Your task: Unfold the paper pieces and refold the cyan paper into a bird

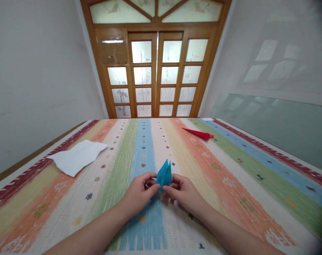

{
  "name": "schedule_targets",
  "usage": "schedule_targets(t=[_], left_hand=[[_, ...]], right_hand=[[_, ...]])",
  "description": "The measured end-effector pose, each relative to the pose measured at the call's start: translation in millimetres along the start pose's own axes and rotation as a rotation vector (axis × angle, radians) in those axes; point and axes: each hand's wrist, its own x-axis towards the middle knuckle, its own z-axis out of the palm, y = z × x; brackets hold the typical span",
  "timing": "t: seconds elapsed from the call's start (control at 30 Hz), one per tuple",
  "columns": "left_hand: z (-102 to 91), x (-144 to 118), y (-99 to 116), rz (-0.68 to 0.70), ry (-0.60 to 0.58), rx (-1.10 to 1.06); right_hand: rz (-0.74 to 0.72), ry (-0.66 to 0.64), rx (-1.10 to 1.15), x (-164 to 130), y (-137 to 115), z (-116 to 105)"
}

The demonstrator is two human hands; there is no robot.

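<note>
A small piece of folded blue paper (164, 174) stands upright between my two hands, its pointed tips facing up and away. My left hand (142, 191) pinches its lower left side, with the thumb on the near face and the fingers behind. On the lower right side, my right hand (184, 193) grips the same paper between thumb and fingers. Both thumbs nearly meet at the bottom of the fold. The fingertips behind the paper are partly hidden. Both hands are held just over the blue and white stripes of the tablecloth (126, 156).
A creased white sheet of paper (79, 156) lies on the left of the table. Farther back on the right is a long, pointed folded red paper (199, 134). A small white piece (207, 119) lies at the far edge. Beyond stand wooden doors with glass panes (157, 74).
</note>
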Motion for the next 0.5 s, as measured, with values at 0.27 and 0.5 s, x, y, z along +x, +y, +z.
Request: schedule_targets(t=[0.27, 0.5], left_hand=[[-1.8, 0.1, -1.7, -0.041, -0.038, 0.039], [-4.7, 6.3, -7.7, -0.118, -0.052, -0.088]], right_hand=[[-0.022, -0.043, 0.0, 1.3, 1.8, 5.0], [-0.013, -0.101, 0.039, -1.2, -2.1, 4.8]])
